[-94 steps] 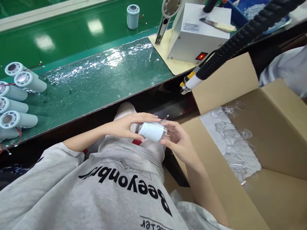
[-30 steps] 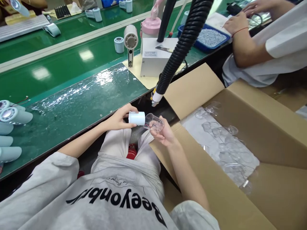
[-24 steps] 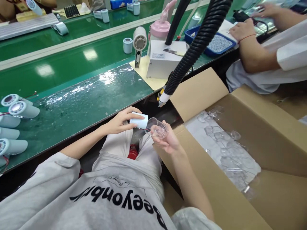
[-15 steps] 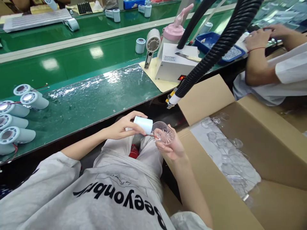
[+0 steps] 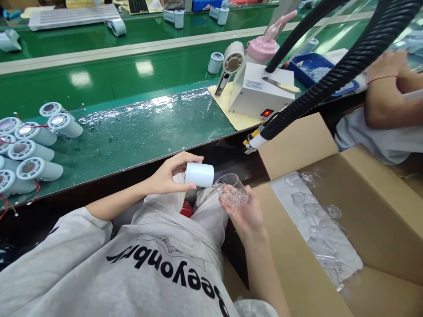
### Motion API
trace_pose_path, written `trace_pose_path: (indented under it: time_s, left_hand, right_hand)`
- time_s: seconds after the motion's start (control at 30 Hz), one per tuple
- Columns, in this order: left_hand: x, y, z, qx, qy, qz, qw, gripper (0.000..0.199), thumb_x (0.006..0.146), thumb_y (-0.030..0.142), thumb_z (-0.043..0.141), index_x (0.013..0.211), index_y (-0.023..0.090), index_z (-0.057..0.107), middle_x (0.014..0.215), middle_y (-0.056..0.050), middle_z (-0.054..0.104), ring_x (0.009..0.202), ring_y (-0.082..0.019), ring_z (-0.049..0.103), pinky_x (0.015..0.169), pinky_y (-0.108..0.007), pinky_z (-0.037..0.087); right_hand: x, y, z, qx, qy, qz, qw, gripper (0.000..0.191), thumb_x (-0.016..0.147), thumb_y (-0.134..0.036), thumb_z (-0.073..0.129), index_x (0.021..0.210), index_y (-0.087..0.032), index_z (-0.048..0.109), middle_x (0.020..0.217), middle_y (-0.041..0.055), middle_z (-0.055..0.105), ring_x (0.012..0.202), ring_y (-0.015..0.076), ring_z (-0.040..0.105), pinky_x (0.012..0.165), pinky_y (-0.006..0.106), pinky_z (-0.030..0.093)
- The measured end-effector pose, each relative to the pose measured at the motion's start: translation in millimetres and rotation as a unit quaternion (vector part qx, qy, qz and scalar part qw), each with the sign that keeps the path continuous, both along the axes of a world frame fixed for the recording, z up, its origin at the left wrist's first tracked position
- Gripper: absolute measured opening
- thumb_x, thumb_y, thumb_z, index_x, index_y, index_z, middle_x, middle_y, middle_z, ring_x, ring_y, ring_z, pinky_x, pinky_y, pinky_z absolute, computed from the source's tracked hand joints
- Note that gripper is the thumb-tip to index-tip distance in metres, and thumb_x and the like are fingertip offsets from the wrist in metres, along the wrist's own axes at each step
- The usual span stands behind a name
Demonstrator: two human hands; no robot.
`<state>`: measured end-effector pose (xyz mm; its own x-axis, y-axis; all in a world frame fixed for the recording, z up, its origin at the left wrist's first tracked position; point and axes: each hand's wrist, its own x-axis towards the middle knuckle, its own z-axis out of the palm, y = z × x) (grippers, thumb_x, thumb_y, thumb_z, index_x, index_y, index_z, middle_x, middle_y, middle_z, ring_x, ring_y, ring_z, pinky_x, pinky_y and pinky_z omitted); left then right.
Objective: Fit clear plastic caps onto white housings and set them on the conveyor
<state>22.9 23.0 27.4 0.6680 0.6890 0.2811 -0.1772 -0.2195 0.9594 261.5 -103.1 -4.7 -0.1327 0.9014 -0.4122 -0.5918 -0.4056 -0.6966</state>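
Over my lap, my left hand (image 5: 176, 174) grips a light blue cylinder (image 5: 199, 175) between thumb and fingers, its closed side toward the right. My right hand (image 5: 244, 209) holds a clear plastic cup (image 5: 233, 189) with a ribbed base, tilted with its rim toward the cylinder. Cylinder and cup are close together, and a thin wire shows faintly between them. Several similar light blue cylinders (image 5: 35, 150) with round grilles and red wires lie at the left end of the green bench (image 5: 142, 127).
An open cardboard box (image 5: 373, 207) at my right holds several clear cups (image 5: 325, 229). A black corrugated hose (image 5: 317, 92) hangs over it. A grey-white device (image 5: 261, 90), small fan (image 5: 233, 64) and blue tray (image 5: 309, 70) stand behind. Another person's arm (image 5: 383, 103) is at the right.
The view has shifted, moving the bench items rightward in the picture. The cylinder in my left hand has turned more level, and the cup in my right hand is tilted differently.
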Motion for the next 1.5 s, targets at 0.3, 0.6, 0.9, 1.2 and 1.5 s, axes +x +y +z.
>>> trace_pose_path:
  time_s: [0.3,0.6,0.9,1.2,1.5]
  left_hand:
    - [-17,-3,-20.9,-0.517,0.01,-0.086,0.852,0.04,0.07,0.046,0.071,0.095,0.016,0.062,0.063,-0.001,0.063,0.04,-0.011,0.05,0.029,-0.015,0.025]
    - [-15,-8,-36.9,-0.519,0.038,-0.021,0.854,0.029,0.076,0.036,0.063,0.074,0.008,0.068,0.074,-0.014,0.073,0.062,-0.018,0.068,0.052,-0.023,0.054]
    - [-8,-13,-32.2,-0.464,0.071,-0.096,0.878,0.042,0.076,0.05,0.076,0.093,0.013,0.067,0.089,-0.009,0.073,0.05,-0.011,0.058,0.034,-0.017,0.032]
    - [2,-14,-16.5,0.03,0.214,-0.123,0.968,0.025,0.095,0.034,0.058,0.095,0.015,0.075,0.105,-0.009,0.068,0.099,-0.018,0.064,0.094,-0.032,0.049]
    - [-3,-15,-42.3,0.114,0.168,-0.034,0.978,0.065,0.065,0.054,0.089,0.12,0.023,0.073,0.115,-0.011,0.062,0.106,-0.025,0.062,0.096,-0.043,0.053]
  right_hand:
    - [-4,-27,-9.6,0.062,-0.082,-0.09,0.991,0.045,0.072,-0.059,0.082,0.075,-0.022,0.056,0.104,0.0073,0.073,0.096,0.0251,0.074,0.084,0.037,0.06]
    - [-21,-23,-5.6,0.052,0.058,-0.038,0.996,0.046,0.068,-0.062,0.079,0.075,-0.022,0.059,0.108,0.0084,0.072,0.085,0.02,0.067,0.075,0.031,0.055]
    - [-36,-30,0.7,0.263,-0.472,-0.009,0.841,0.034,0.089,-0.043,0.068,0.12,-0.029,0.07,0.13,0.0102,0.059,0.121,0.0318,0.058,0.104,0.053,0.05]
    - [-46,-11,13.4,0.312,-0.797,0.073,0.513,0.039,0.085,-0.007,0.062,0.119,-0.024,0.071,0.14,0.0151,0.055,0.111,0.0332,0.057,0.081,0.046,0.06]
    - [-41,-10,16.0,0.228,-0.518,0.017,0.824,0.022,0.092,-0.035,0.067,0.074,-0.022,0.07,0.113,0.0092,0.064,0.106,0.026,0.065,0.093,0.043,0.055]
